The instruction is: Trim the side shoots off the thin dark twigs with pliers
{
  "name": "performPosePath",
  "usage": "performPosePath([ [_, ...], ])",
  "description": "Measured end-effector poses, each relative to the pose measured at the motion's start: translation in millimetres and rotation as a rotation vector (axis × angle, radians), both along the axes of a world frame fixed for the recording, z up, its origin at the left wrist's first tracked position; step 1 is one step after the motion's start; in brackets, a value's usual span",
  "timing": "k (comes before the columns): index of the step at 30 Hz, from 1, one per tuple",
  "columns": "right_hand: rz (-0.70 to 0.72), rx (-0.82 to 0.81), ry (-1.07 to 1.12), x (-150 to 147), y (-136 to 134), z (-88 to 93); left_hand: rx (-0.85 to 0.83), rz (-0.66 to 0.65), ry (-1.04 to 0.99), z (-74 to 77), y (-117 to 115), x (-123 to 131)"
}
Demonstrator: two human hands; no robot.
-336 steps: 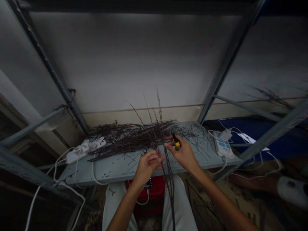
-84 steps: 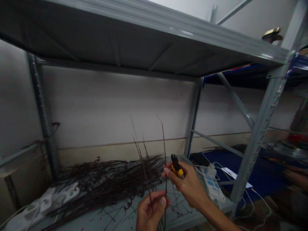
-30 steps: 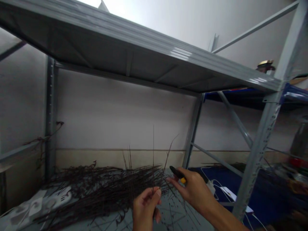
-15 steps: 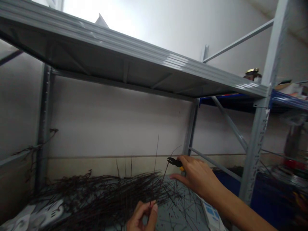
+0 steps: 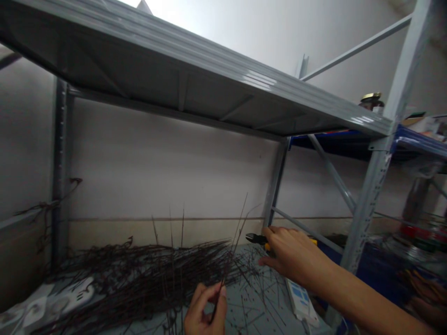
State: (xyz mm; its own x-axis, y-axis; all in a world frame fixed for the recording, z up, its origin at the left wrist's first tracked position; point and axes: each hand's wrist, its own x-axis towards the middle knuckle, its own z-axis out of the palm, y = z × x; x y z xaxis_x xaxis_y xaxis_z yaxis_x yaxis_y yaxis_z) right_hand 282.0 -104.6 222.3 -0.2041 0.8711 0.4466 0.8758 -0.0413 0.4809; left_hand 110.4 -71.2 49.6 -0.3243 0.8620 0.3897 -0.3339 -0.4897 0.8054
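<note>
Shelf: a steel shelf (image 5: 260, 311) carries a twig heap (image 5: 146, 274), with an upper shelf (image 5: 174, 79) above the heap.
Done: short cut bits (image 5: 256, 302) lie scattered right of the heap.
Remaining: most of the heap's long twigs look untrimmed.
Left hand (image 5: 206, 309): grip pinched shut on one thin twig (image 5: 226, 267), in front of the heap.
Right hand (image 5: 293, 256): grip closed around yellow-handled cutters (image 5: 256, 239), right of the heap; their blades hold nothing.
Nearby: a white power strip (image 5: 302, 302) lies right of the heap.

twig pile (image 5: 139, 274) on steel shelf (image 5: 258, 307), power strip (image 5: 301, 302) right
</note>
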Motion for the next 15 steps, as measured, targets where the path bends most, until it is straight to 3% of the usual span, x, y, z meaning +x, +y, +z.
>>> performPosePath([
  [8,-0.057,-0.016,-0.005,-11.9,-9.7,25.8,0.115,0.104,0.068,-7.1,-0.4,5.0],
  [15,-0.049,-0.061,-0.041,-15.6,-5.6,20.1,0.153,0.078,0.077,-14.3,-1.4,4.9],
])
